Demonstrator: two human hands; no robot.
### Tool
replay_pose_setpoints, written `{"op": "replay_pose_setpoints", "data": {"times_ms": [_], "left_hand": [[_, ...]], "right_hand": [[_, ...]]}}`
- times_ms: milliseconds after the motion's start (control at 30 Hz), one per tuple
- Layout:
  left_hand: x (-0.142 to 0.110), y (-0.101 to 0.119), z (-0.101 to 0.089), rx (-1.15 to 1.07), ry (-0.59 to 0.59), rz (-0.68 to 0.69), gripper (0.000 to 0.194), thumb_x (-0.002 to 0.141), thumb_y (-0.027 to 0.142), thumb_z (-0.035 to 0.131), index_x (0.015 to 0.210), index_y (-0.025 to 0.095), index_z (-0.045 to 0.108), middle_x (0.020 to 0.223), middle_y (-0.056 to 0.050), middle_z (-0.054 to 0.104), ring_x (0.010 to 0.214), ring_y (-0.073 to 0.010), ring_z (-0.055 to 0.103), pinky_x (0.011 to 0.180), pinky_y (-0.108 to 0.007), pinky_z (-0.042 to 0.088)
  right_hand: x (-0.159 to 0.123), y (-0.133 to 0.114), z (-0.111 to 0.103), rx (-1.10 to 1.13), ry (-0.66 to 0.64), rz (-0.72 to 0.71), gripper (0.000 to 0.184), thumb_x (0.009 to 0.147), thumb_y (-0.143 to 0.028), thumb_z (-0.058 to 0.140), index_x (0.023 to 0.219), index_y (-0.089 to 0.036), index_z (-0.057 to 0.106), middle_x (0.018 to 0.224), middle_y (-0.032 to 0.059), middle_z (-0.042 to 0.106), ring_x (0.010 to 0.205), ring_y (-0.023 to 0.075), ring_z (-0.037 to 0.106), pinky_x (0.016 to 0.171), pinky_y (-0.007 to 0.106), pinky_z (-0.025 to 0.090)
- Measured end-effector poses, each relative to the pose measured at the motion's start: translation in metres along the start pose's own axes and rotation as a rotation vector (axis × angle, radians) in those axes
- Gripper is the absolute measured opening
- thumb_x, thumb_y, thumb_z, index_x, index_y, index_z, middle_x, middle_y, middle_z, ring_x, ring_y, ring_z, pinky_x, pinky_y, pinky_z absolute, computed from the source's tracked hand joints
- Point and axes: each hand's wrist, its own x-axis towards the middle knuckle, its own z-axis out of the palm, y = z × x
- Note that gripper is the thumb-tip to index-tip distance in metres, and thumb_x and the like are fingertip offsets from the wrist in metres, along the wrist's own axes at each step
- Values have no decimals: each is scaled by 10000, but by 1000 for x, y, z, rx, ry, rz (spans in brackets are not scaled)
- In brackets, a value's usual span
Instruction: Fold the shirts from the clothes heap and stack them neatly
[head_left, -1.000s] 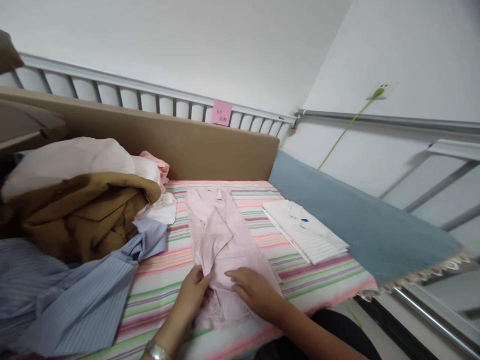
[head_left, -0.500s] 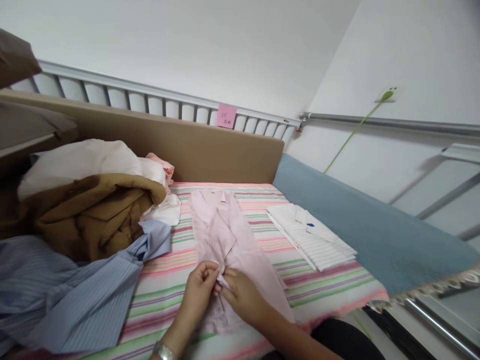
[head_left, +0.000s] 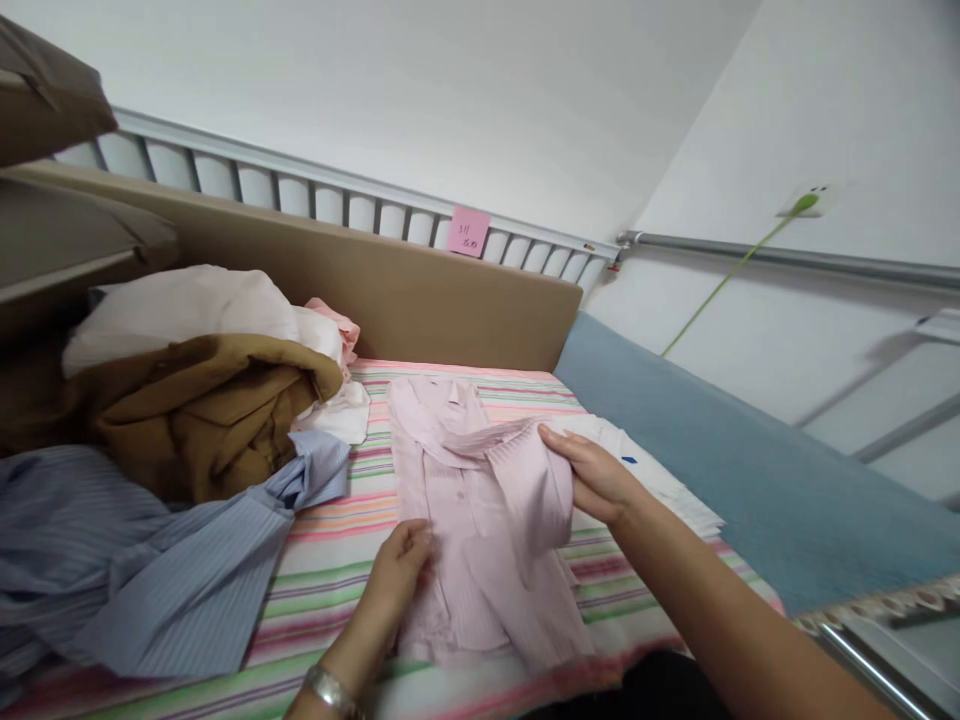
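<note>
A pale pink pinstriped shirt point(head_left: 459, 505) lies lengthwise on the striped sheet, its collar toward the headboard and its buttons facing up. My right hand point(head_left: 592, 475) grips one sleeve of it between thumb and fingers, holding the sleeve lifted out over the right side. The cloth of that sleeve drapes in folds. At the shirt's lower left edge, my left hand point(head_left: 401, 570) is low, fingers curled and slightly blurred. Whether cloth is pinched in them is hidden. A folded white shirt point(head_left: 671, 490) with a blue tag lies to the right, partly behind my right hand and forearm.
Left is a heap with a blue striped shirt point(head_left: 187, 580), a brown garment point(head_left: 217, 410) and white cloth point(head_left: 195, 305). A brown board point(head_left: 420, 305) and a railing with a pink note point(head_left: 469, 231) stand behind. Blue padding point(head_left: 712, 440) runs along the right wall.
My hands have moved apart. The right hand has carried the sleeve up and to the right, off the shirt's middle. My left hand has moved slightly left, to the shirt's edge.
</note>
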Motion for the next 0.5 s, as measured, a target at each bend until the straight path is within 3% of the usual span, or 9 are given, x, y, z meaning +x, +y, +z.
{"op": "replay_pose_setpoints", "data": {"times_ms": [167,300,500], "left_hand": [[-11,10,6,-252,-60,-169,422,729,420,641,1032,146,533,1070,-126,602,776,-160,632,669,-275,484],[-17,8,12,-396,-154,-226,453,794,440,581,1119,136,496,1175,-173,565,858,-190,636,765,-320,493],[-22,10,18,-469,-241,-265,474,809,435,571,1192,175,467,1226,-143,551,925,-187,615,767,-303,488]], "right_hand": [[-43,31,14,164,-127,264,419,788,-454,563,1026,-117,634,964,135,692,949,266,635,888,417,466],[-63,53,14,265,-85,303,340,777,-403,598,989,-144,663,980,105,695,918,233,645,894,359,469],[-60,55,9,280,-125,317,411,765,-418,613,1039,-113,640,988,129,685,967,258,625,933,410,430]]}}
